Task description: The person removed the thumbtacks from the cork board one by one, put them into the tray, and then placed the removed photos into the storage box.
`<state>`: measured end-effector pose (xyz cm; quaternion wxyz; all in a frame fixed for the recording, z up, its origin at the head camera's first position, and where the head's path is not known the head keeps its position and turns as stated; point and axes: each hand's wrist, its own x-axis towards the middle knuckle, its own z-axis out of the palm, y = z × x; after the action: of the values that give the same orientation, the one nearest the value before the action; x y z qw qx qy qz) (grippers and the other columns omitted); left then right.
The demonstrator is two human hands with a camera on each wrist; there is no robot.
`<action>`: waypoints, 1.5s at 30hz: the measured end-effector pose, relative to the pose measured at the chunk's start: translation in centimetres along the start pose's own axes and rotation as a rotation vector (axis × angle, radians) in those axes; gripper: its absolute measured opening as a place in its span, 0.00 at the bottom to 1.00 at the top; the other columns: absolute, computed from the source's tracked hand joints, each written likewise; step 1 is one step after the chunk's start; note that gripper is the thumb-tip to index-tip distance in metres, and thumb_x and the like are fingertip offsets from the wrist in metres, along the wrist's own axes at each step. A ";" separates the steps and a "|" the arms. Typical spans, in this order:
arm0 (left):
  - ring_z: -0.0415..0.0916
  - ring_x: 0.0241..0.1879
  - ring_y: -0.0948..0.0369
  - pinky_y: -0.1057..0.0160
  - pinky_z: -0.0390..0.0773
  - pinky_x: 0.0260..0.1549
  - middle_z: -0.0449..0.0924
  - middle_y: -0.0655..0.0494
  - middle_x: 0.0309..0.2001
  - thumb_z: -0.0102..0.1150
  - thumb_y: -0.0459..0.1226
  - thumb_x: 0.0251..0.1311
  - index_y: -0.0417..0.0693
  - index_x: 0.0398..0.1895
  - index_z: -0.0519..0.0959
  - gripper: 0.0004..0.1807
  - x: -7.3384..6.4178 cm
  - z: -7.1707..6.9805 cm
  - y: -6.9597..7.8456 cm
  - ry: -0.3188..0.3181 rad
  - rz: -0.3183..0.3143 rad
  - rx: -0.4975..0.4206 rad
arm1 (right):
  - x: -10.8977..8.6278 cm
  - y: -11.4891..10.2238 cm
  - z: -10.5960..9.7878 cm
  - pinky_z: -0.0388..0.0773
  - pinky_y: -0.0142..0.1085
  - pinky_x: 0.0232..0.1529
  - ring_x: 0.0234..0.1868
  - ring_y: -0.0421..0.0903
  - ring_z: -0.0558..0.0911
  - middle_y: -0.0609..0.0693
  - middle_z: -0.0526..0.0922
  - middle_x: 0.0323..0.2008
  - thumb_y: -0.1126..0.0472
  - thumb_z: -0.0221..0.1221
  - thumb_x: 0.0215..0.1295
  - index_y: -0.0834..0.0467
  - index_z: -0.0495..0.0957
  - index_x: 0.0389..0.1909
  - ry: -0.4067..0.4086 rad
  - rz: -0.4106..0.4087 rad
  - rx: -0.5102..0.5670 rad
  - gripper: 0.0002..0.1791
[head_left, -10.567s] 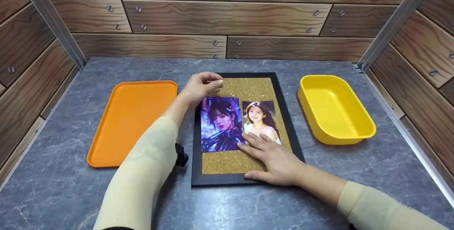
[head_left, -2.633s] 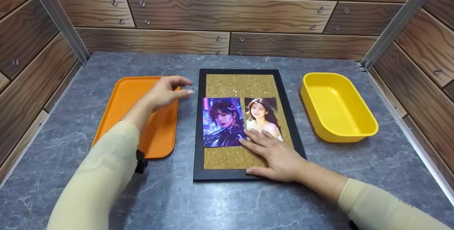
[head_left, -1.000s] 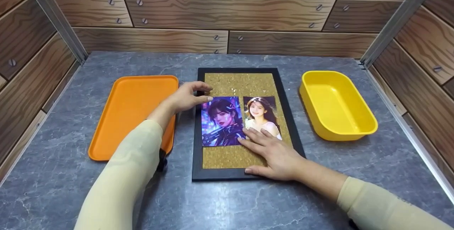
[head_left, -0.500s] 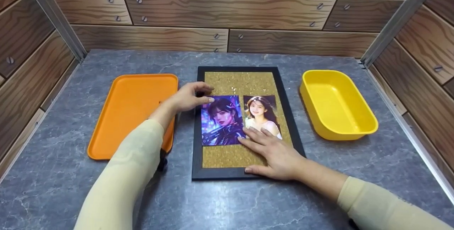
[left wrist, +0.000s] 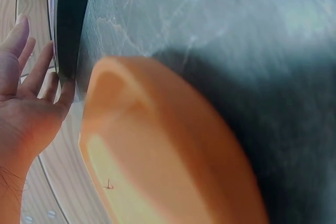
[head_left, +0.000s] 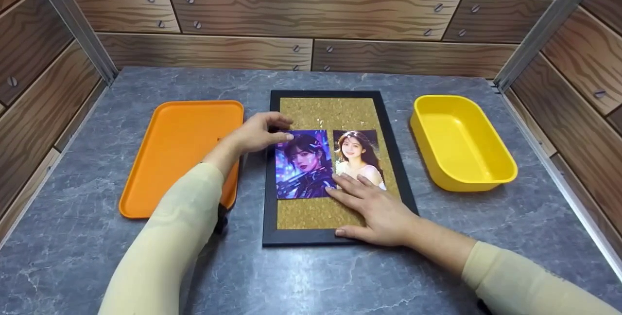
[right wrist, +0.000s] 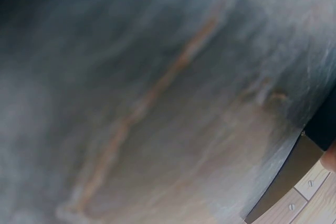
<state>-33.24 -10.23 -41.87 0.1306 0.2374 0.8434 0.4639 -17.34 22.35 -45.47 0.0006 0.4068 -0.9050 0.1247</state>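
In the head view, a black-framed cork board (head_left: 306, 215) lies on the table with two picture cards side by side. The left one is a purple card (head_left: 302, 164); the right one is a photo of a dark-haired person (head_left: 356, 149), its lower part covered by my right hand (head_left: 376, 213). That hand rests flat with spread fingers on the photo and the frame's near edge. My left hand (head_left: 265, 132) is at the frame's left side by the purple card's top corner, fingers loosely extended. The left wrist view shows nothing held in it. Tiny shiny specks show on the cork above both cards.
An orange tray (head_left: 177, 154) lies on the left, under my left forearm. A tiny dark thin thing (left wrist: 108, 184) is on it, too small to name. A yellow tub (head_left: 459, 145) stands on the right. Wood-patterned panels (head_left: 311, 11) enclose the table.
My left hand has moved from above the tray to the frame's left side, then stayed there. A tiny dark mark has appeared on the tray. The right hand has stayed put.
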 end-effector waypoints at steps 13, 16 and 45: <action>0.77 0.63 0.48 0.51 0.74 0.66 0.82 0.39 0.63 0.67 0.39 0.73 0.38 0.69 0.77 0.26 -0.3 -0.4 0.2 -0.002 -0.035 0.004 | -0.1 0.0 0.1 0.48 0.55 0.81 0.83 0.55 0.55 0.55 0.55 0.84 0.25 0.54 0.72 0.50 0.61 0.84 0.010 -0.004 -0.005 0.48; 0.77 0.63 0.47 0.50 0.73 0.67 0.82 0.40 0.62 0.67 0.39 0.73 0.38 0.69 0.77 0.25 -0.4 -0.5 0.1 0.007 -0.036 0.004 | -0.2 0.0 0.1 0.49 0.56 0.81 0.83 0.56 0.55 0.56 0.55 0.83 0.26 0.54 0.72 0.50 0.61 0.83 0.016 -0.007 -0.008 0.48; 0.76 0.61 0.48 0.50 0.77 0.62 0.82 0.43 0.61 0.68 0.44 0.72 0.40 0.68 0.78 0.27 -0.7 -0.6 0.8 0.038 -0.063 0.000 | -0.1 0.0 0.1 0.48 0.55 0.81 0.83 0.54 0.54 0.55 0.55 0.84 0.26 0.54 0.72 0.50 0.61 0.84 0.012 -0.011 -0.005 0.49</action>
<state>-32.66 -10.65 -40.88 0.1293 0.2020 0.8528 0.4640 -17.30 22.41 -45.55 0.0078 0.4109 -0.9030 0.1249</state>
